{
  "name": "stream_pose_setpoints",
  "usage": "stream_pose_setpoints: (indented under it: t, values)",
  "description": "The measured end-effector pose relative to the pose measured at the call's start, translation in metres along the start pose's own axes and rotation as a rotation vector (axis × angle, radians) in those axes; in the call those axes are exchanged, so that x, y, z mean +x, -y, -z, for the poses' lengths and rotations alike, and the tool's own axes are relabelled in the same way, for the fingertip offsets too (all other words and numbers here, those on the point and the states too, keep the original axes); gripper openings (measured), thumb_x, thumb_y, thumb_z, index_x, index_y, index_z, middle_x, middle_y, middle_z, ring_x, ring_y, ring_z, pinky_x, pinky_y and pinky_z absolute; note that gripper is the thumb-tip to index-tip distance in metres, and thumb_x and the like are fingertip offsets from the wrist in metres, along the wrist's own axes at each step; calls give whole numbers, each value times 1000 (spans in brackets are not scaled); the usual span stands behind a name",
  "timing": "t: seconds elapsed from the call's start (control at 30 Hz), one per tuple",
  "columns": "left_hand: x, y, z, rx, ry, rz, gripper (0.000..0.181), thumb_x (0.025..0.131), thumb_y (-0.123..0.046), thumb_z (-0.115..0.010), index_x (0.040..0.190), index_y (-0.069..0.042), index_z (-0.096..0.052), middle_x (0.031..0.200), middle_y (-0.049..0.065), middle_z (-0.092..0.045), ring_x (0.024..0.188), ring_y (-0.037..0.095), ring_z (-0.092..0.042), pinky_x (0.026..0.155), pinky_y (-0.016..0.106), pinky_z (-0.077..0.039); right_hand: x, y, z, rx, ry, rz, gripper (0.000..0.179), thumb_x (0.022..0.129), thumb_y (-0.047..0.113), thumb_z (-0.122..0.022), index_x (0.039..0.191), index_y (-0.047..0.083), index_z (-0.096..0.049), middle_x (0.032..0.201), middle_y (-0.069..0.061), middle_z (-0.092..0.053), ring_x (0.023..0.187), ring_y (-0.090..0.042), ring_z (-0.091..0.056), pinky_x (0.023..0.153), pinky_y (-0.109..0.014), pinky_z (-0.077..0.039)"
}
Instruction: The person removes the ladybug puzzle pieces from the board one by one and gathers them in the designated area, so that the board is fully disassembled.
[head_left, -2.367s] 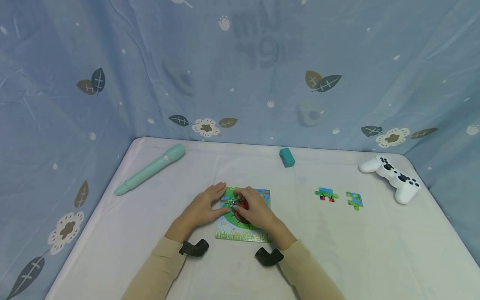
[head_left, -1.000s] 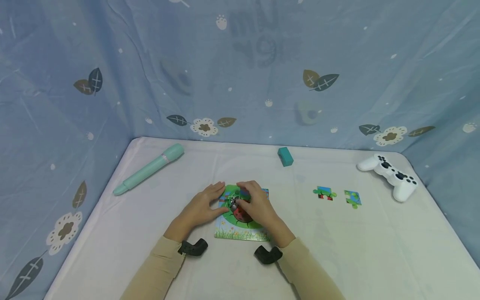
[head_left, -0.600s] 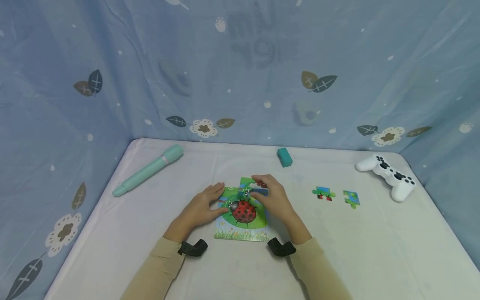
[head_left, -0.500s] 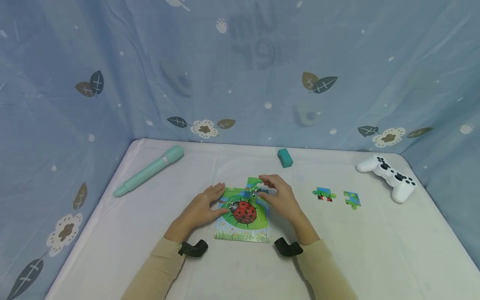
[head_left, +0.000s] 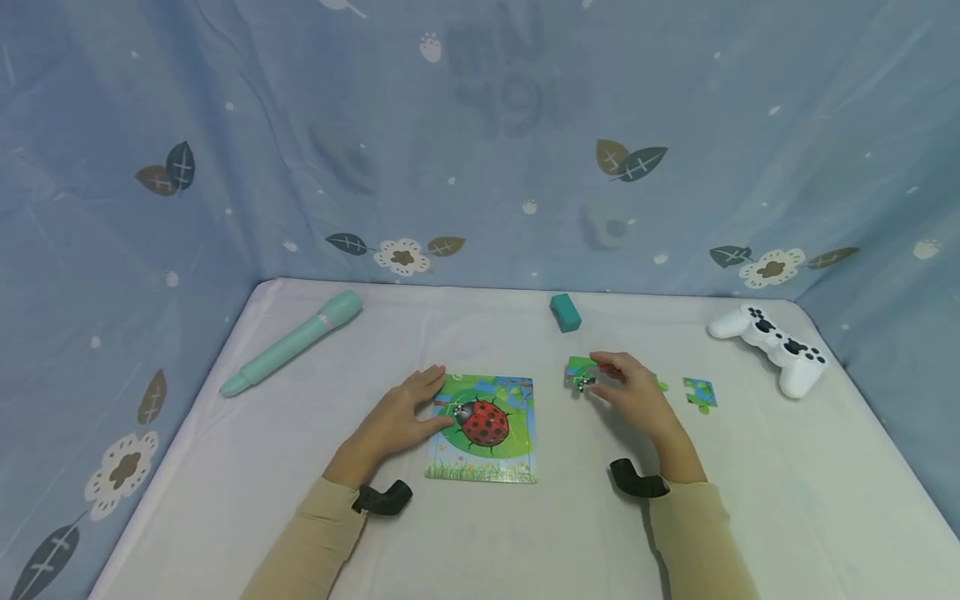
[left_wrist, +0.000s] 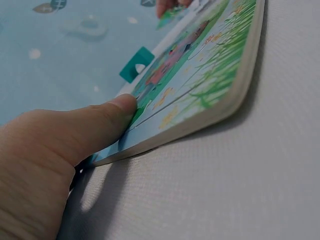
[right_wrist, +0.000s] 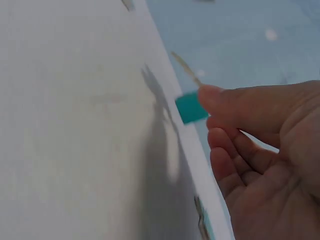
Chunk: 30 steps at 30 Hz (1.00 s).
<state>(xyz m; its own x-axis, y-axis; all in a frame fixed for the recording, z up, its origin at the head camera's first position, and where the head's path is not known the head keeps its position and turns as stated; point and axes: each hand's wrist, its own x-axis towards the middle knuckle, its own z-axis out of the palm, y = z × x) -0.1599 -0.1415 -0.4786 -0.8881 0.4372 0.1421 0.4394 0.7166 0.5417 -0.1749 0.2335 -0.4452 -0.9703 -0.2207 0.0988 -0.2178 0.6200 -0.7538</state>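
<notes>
Resting along the left edge of the board (head_left: 483, 429), the left hand (head_left: 396, 419) lies with fingers extended and thumb on the printed face; light, even pressure there should be enough to keep the board from sliding on the bench (head_left: 487, 542). Well apart from it, right of the board, the right hand (head_left: 636, 393) pinches the held piece (head_left: 580, 368) between thumb and fingertips, seemingly clear of the bench. An edge grip suits something so thin: it leaves much of the print in sight, while squeezing harder could bend the tabs. Beside that hand lies a half-hidden piece (head_left: 662, 385), and right of it a green-blue piece (head_left: 700, 393); keeping the knuckles high should avoid nudging either. Farther back, the rod (head_left: 294, 342), controller (head_left: 767, 343) and block (head_left: 566, 312) sit out of the way.
</notes>
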Motion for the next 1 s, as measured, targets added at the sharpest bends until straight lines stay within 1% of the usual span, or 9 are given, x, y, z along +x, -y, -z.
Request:
stream_pose_setpoints:
  t: [0.2, 0.37, 0.47, 0.63, 0.77, 1.0]
  values:
    - [0, -1, 1, -7, 0, 7, 80, 81, -49, -70, 141, -4, -43, 149, 7, -39, 139, 29, -35, 115, 45, -29, -1, -13, 7, -63, 7, -17, 49, 87, 8, -68, 132, -3, -51, 122, -22, -55, 112, -37, -53, 98, -51, -45]
    - [0, -1, 1, -4, 2, 13, 80, 81, -49, -69, 142, -5, -42, 150, 7, -38, 139, 29, -35, 115, 47, -30, 1, -18, 7, -102, 17, 21, 49, 87, 5, -67, 132, -5, -50, 122, -23, -54, 111, -38, -53, 96, -52, -46]
    - [0, -2, 2, -5, 2, 20, 79, 81, -49, -70, 142, -5, -42, 150, 6, -38, 139, 30, -35, 114, 48, -30, 0, -17, 7, -128, 26, 36, 49, 88, 4, -65, 133, -6, -49, 126, -26, -51, 115, -41, -50, 97, -55, -43]
    - [0, -3, 2, -1, -10, 2, 79, 81, -47, -71, 140, -3, -44, 149, 8, -40, 138, 31, -36, 114, 48, -30, -1, -18, 6, -182, 38, 42, 46, 90, 5, -62, 133, -4, -49, 129, -27, -48, 121, -44, -43, 100, -60, -38]
    - [0, -2, 1, 2, -17, -5, 79, 80, -47, -71, 140, -3, -44, 148, 7, -40, 138, 30, -36, 114, 47, -30, 0, -18, 4, -209, 43, 45, 46, 90, 5, -62, 133, -3, -49, 129, -26, -47, 121, -43, -41, 100, -60, -37]
    - [0, 0, 0, 2, -31, -29, 79, 80, -48, -71, 139, -2, -45, 148, 9, -41, 137, 29, -37, 114, 45, -30, -1, -19, 4, -203, 47, 34, 49, 90, 5, -62, 136, -3, -47, 131, -27, -46, 124, -45, -40, 102, -61, -35]
